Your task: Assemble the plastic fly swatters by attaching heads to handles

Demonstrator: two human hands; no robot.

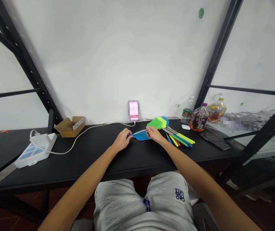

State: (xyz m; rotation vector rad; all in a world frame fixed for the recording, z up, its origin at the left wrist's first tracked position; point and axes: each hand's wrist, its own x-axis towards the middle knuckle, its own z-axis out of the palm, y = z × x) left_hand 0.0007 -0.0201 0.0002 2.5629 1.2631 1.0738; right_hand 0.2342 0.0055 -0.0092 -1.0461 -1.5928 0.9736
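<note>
A blue fly swatter (141,136) lies in front of me, its mesh head flat on the black table. Across that head runs a thin silvery rod (140,132) with a blue end. My left hand (123,139) pinches the blue end, fingers closed. At the rod's other end, my right hand (153,132) is closed around it, hiding its tip. How the rod joins the blue head cannot be made out. Just right of my right hand lies a pile of fly swatters with a green head (155,123), yellow and blue heads behind, and coloured handles (182,138) pointing right.
A lit phone (133,111) leans on the wall, cable attached. Left are an open cardboard box (71,127) and a white power strip (36,150). Right stand bottles (199,117), a white case (185,127) and a dark phone (214,141). Black metal posts frame both sides.
</note>
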